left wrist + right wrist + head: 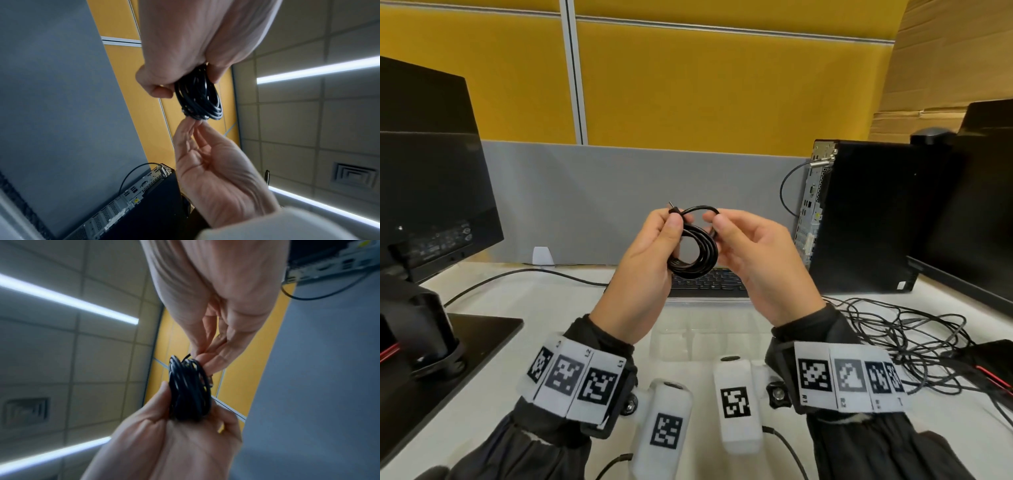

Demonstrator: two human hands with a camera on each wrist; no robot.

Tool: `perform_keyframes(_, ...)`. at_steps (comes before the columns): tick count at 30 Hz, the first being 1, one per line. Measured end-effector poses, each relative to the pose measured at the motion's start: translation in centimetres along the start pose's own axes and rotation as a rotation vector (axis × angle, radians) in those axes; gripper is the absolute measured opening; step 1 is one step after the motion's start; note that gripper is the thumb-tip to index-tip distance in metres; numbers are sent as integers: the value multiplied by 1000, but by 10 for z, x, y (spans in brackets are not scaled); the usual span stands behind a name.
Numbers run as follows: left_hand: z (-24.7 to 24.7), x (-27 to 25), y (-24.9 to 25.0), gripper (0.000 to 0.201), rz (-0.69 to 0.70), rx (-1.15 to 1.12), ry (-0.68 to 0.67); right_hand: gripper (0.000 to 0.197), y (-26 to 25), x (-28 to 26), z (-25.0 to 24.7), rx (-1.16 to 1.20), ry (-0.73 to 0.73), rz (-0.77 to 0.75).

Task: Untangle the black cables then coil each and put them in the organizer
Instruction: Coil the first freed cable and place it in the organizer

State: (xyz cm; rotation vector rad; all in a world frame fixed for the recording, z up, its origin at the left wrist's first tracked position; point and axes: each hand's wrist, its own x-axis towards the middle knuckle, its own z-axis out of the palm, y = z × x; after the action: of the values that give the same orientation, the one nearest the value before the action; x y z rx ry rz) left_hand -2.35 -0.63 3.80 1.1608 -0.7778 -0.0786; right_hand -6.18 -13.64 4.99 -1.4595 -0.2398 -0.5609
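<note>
Holding one nearly finished coil (693,250) at frame centre, left hand (643,270) gripping it, right hand (753,263) pinching its top loop, leaves the tangle (904,342) at right and the organizer (702,337) unfilled.

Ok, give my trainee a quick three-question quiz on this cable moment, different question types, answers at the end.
1. True or false: the coiled black cable rests on the desk.
2. Which hand grips the coil: A) left hand B) right hand?
3. Fill in: loose black cables lie on the desk to the person's ____.

Key: 1 false, both hands hold it in the air. 2 A; the right pinches its top loop. 3 right.
</note>
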Motion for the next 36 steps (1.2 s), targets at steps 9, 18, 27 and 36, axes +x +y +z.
perform_keyframes(9,-2,3,-17,23,-126,-96,68,16,24,5,7,197,-32,377)
perform_keyframes(18,-6,7,-31,26,-170,-49,137,19,28,5,4,232,-68,481)
perform_keyframes(27,-9,11,-22,31,-172,-24,189,32,12,-1,1,144,-328,272)
perform_keyframes(36,-1,10,-14,37,-60,-158,145,5,2,-5,9,-467,71,-311)
